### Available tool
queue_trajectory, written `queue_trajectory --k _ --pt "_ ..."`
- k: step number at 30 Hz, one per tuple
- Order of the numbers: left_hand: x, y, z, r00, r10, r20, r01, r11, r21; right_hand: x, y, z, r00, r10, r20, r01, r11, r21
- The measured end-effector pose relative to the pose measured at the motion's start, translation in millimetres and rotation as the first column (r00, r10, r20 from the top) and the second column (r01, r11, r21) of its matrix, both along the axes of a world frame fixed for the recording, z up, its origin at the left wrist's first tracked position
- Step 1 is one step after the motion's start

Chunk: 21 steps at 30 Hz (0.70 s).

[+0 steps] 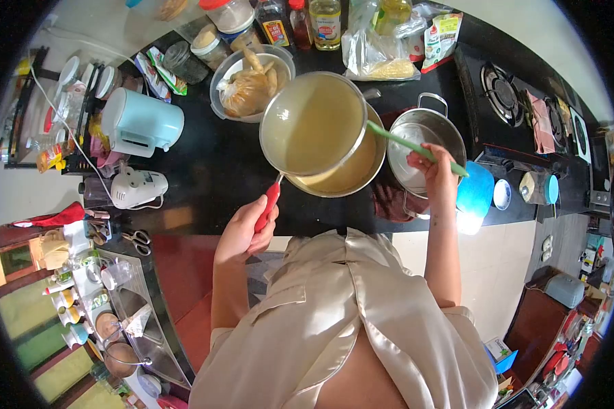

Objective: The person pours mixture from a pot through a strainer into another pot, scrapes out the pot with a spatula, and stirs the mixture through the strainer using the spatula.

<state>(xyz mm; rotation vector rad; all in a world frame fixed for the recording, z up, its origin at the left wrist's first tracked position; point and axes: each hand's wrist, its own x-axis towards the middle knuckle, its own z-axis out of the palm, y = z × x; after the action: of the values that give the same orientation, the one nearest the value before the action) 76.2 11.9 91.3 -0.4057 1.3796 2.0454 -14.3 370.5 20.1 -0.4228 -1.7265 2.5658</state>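
Note:
My left hand (247, 225) is closed round the red handle of a wide, round, metal-rimmed sieve (314, 123). The sieve is over a metal pan (372, 170) of pale yellow-brown liquid and hides much of it. My right hand (435, 167) grips a long green utensil (413, 144). Its far end meets the sieve's right rim, and I cannot make out the shape of its tip. Below my right hand stands a steel pot (426, 109) with loop handles, on a dark reddish cloth (391, 204).
Behind the sieve is a plastic bowl (288, 61) holding a bagged orange-brown food. Bottles (325, 26) and jars line the back. An electric kettle (143, 121) and a white hand mixer (138, 187) stand left, scissors (138, 242) nearer. A gas stove (501, 92) is right.

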Motion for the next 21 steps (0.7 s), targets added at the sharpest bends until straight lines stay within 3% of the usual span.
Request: queue_trajectory --k 4,9,12,16,18,20,21 --pt "5 8 7 0.995 -0.066 0.071 0.073 0.993 -0.097 -14 -8 12 0.997 0.024 -0.069 -0.026 0.999 -0.029" --pt "4 19 -3 0.998 -0.003 0.069 0.004 1.0 -0.02 -3 -12 4 0.996 0.084 -0.018 -0.083 0.996 0.039" --pt "-5 25 -11 1.0 0.022 0.021 -0.022 0.999 -0.027 11 -27 11 0.98 0.188 0.067 -0.191 0.981 0.043" --pt "-18 33 -15 0.999 0.01 -0.031 -0.011 0.999 -0.036 18 -30 10 0.976 0.191 0.102 -0.191 0.981 -0.006" --pt "-18 27 -19 1.0 -0.001 0.019 -0.001 0.994 0.108 13 -24 7 0.978 0.177 0.111 -0.179 0.984 0.006" --pt "-15 20 -19 1.0 -0.017 0.016 0.014 0.988 0.154 3 -15 0 0.999 0.045 0.005 -0.046 0.993 0.112" --pt "-13 16 -22 0.999 -0.044 0.012 0.041 0.983 0.179 -2 -11 4 0.999 0.038 -0.033 -0.037 0.998 0.042"
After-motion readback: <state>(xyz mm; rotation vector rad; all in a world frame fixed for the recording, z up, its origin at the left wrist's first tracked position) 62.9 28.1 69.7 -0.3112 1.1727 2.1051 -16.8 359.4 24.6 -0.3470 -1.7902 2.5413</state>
